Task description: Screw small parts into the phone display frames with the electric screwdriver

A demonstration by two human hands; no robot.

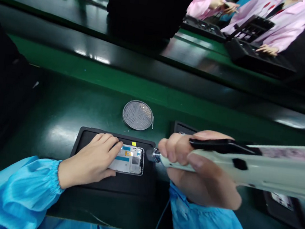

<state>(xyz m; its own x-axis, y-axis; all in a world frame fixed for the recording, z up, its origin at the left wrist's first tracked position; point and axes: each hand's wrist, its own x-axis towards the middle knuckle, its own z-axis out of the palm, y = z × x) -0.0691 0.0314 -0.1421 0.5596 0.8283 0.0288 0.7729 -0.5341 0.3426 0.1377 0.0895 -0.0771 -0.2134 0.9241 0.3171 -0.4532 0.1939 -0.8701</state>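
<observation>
A smartphone without its back cover (133, 161) lies in a black tray (144, 189), its inner parts and blue strips showing. My left hand (95, 157) lies over the phone's left part, fingers at its far edge and thumb at its near edge, closed across it. An electric screwdriver (215, 162) with a pale green body and black lever is wrapped in the fist of my right hand (198, 167). Its tip points left, just beyond the phone's right end. A gap between tip and phone cannot be judged. A round perforated dish (138, 115) with small screws stands behind the tray.
Another black tray (184, 128) is partly hidden behind my right hand. At the lower right a further tray (282, 208) holds a phone part. Beyond the raised bench ledge stands a large black box (146, 9). Co-workers in pink sleeves (289, 23) work at black fixtures.
</observation>
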